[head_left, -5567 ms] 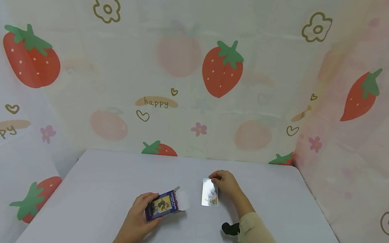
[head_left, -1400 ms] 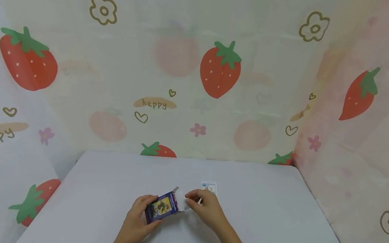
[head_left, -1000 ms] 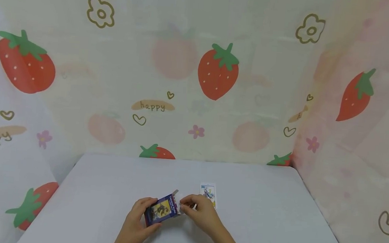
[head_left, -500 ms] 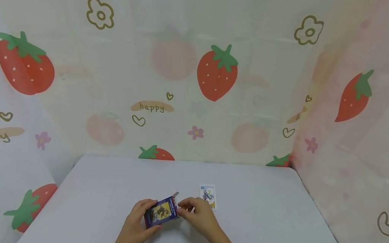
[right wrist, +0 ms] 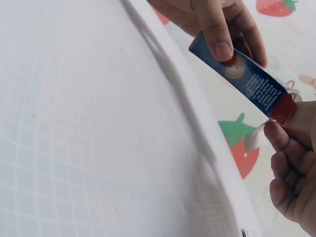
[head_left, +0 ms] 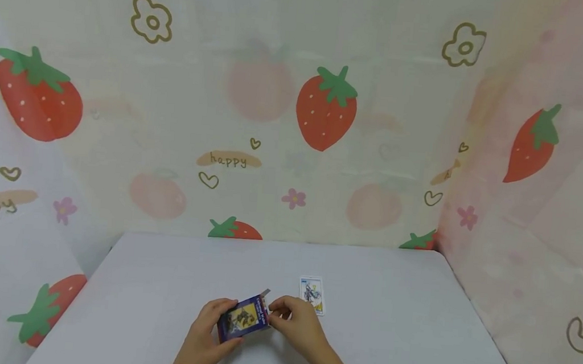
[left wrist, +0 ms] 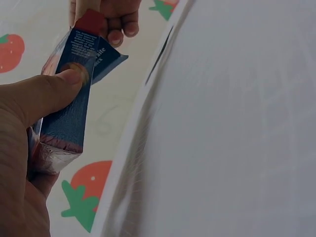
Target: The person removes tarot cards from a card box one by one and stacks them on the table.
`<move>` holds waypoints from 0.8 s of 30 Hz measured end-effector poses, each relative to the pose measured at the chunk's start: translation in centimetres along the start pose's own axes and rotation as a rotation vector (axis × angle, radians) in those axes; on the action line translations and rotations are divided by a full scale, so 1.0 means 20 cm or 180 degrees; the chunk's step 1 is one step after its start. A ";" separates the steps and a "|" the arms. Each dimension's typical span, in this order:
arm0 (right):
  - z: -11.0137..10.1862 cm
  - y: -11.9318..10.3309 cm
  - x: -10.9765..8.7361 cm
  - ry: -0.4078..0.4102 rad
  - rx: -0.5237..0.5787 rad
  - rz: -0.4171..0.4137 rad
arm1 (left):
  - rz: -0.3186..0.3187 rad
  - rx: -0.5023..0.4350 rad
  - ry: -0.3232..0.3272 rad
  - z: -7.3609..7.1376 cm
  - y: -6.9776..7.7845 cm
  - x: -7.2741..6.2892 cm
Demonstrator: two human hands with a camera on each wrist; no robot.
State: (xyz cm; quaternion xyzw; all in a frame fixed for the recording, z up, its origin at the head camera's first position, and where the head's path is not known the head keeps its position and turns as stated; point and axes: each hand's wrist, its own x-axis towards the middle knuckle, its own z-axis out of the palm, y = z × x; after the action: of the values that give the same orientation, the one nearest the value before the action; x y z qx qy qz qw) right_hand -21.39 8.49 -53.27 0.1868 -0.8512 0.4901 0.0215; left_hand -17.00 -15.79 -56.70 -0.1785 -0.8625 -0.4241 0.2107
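Note:
My left hand (head_left: pixel 206 332) grips a dark blue, plastic-wrapped tarot card box (head_left: pixel 243 319), thumb along one side and fingers round the other. The box is tilted above the table, its opened end towards my right hand (head_left: pixel 303 327). There, the right fingers pinch the end by a red flap (right wrist: pixel 283 109); part of that grip is hidden behind it. A blue lid flap (left wrist: pixel 109 63) with lettering stands out from the box in the left wrist view. One tarot card (head_left: pixel 310 288) lies face up just beyond my right hand, which covers its lower left part.
A white cloth covers the table (head_left: pixel 389 315). Its far edge meets a strawberry-print curtain (head_left: pixel 254 196), which also hangs along the left and right sides.
The right hand left the tarot card on the table and came left to the box's open end. The white flap that stuck out there is now folded in. The left hand kept its grip.

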 end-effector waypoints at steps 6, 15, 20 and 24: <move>-0.01 0.00 0.00 0.0014 -0.0048 0.0068 | -0.0013 0.0050 -0.0018 0.00 0.01 0.01; -0.05 0.00 0.01 0.0001 -0.0031 0.0077 | -0.0089 0.0083 -0.0040 -0.01 0.01 0.01; -0.07 0.00 0.01 -0.0005 -0.0035 0.0101 | -0.0055 0.0096 -0.0020 -0.01 0.02 0.01; -0.10 -0.01 0.01 -0.0003 -0.0021 0.0098 | -0.0017 0.0119 0.0025 -0.01 0.01 0.01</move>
State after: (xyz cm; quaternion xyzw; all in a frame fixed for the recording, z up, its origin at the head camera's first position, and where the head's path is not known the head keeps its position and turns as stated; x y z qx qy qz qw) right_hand -21.86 9.95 -52.01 0.1738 -0.8555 0.4875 0.0141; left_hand -17.06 -15.82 -56.36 -0.1705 -0.8699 -0.4091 0.2162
